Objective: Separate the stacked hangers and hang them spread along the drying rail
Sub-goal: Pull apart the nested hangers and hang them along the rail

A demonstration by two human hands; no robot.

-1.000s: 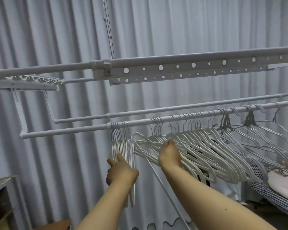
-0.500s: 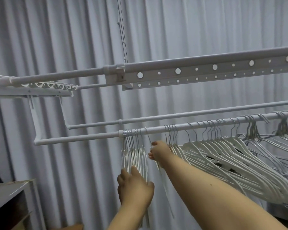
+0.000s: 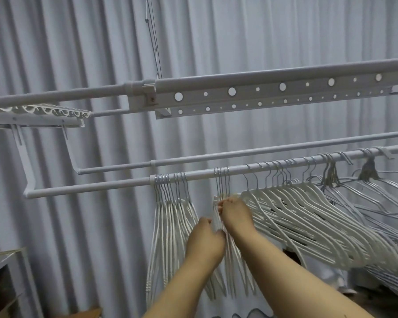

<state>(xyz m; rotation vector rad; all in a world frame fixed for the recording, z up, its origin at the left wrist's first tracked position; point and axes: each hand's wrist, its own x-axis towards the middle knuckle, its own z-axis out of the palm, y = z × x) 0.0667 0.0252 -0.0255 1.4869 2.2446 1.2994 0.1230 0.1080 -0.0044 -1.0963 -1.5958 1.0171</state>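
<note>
Leftmost, hanger bunch (image 3: 170, 216) hangs at drying rail's (image 3: 90, 188) middle joint. Left hand (image 3: 205, 241), fingers curled, and right hand (image 3: 236, 214), fingers pinching, both grip small hanger cluster (image 3: 222, 187). Tilted hanger stack (image 3: 319, 216) crowds the rail's right end.

Two forearms in view, both bare to the frame edge; no sleeves, gloves, watch or jewellery visible. Left hand (image 3: 206, 239) and right hand (image 3: 237, 214) uncovered, nails short
</note>
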